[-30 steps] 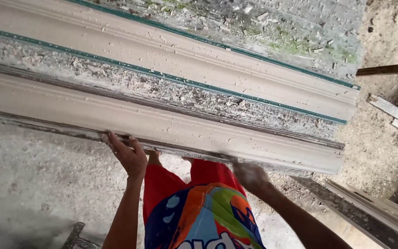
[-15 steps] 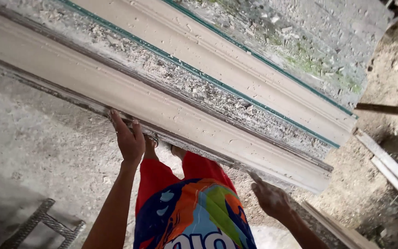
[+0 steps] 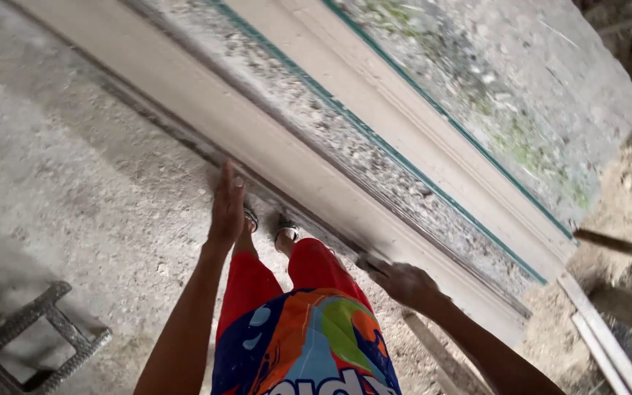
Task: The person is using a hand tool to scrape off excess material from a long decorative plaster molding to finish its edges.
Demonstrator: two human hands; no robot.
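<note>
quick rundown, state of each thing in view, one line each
long pale moulded slab: lies slanted across the view, crusted with grey debris
left hand: open, flat against the slab's near edge
right hand: fingers curled on the slab's lower edge
grey rebar frame: lying on the concrete floor, untouched

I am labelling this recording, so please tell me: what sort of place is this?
Probably a rough outdoor casting yard: long plaster-like moulding on a gritty slab bench, dusty concrete floor, rebar frame.

Hidden: my right hand's (image 3: 404, 281) fingertips, under the moulded slab (image 3: 272, 146) | Cut off: slab's upper end, metal frame (image 3: 45, 344) at left edge
</note>
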